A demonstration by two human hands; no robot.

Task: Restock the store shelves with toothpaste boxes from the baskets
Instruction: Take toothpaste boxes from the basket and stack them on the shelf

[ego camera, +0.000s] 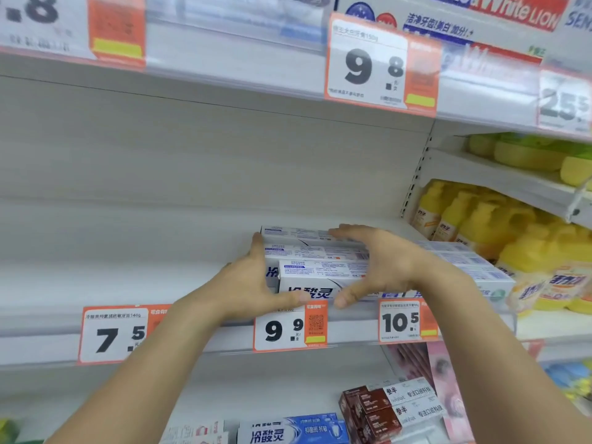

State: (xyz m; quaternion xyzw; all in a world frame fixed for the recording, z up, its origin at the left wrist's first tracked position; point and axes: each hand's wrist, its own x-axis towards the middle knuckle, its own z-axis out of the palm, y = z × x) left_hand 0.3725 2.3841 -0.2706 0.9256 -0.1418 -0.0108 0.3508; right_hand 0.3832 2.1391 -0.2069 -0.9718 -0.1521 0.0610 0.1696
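Note:
A small stack of white toothpaste boxes [315,272] with blue print lies on the middle shelf [128,283], above the 9.9 price tag [290,328]. My left hand [256,283] presses against the stack's left end, thumb at the front lower edge. From the right, my right hand [374,264] spans the stack, with fingers over the top box and thumb at the front. Both hands are curved around the stack. More white toothpaste boxes [474,267] lie just to the right, behind my right wrist.
The shelf's left part by the 7.5 tag [115,334] holds nothing. Yellow bottles [499,225] fill the neighbouring bay on the right. Below, red-brown boxes [378,411] and blue-white boxes [288,431] sit on the lower shelf. The upper shelf edge carries a 9.8 tag [371,68].

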